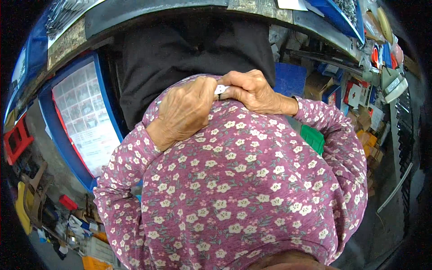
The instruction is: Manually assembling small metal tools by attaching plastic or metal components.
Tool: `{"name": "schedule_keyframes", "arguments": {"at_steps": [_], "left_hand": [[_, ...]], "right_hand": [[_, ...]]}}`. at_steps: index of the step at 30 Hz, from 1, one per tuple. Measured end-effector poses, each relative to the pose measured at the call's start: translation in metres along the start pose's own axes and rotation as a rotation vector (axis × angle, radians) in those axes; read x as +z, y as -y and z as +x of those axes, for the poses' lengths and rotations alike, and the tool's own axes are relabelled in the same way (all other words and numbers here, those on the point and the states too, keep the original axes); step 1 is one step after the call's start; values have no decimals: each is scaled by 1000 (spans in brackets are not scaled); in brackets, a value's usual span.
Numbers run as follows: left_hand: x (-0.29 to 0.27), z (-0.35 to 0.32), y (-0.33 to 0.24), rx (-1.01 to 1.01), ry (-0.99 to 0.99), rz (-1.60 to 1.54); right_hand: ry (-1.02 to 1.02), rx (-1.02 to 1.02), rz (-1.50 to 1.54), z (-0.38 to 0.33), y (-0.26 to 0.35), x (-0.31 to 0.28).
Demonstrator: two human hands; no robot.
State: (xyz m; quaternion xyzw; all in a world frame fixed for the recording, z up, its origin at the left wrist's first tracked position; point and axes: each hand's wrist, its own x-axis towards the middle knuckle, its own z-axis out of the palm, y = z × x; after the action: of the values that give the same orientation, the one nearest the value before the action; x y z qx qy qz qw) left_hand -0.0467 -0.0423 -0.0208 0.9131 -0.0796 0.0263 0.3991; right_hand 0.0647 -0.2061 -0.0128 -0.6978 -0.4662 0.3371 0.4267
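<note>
Both hands meet in front of my belly, close to the purple floral shirt [234, 168]. Between them is a small white piece [220, 89] with a dark spot on it, too small to tell its kind. My right hand [258, 92] pinches this piece between thumb and forefinger. My left hand [186, 104] is closed right beside it, knuckles up. Its fingertips are hidden, so what they grip does not show.
A workbench edge [157, 11] runs across the far side, with blue trays [344, 18] on it. A blue-framed board with a printed sheet [85, 103] leans at the left. Boxes and clutter [360, 99] fill the right, and a green bin [312, 138] shows beside my right arm.
</note>
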Motion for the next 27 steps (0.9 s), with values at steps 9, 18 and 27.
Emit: {"name": "schedule_keyframes", "arguments": {"at_steps": [9,18,27], "left_hand": [[-6,20,5,155,-88,159],[-14,30,3,82,-115,-10],[-26,47,11,25,-211,-70]], "right_hand": [[-21,59,39,12,5,-17],[1,-8,53,38,12,-67],[-604,42,-544,99,-26,-165]]}}
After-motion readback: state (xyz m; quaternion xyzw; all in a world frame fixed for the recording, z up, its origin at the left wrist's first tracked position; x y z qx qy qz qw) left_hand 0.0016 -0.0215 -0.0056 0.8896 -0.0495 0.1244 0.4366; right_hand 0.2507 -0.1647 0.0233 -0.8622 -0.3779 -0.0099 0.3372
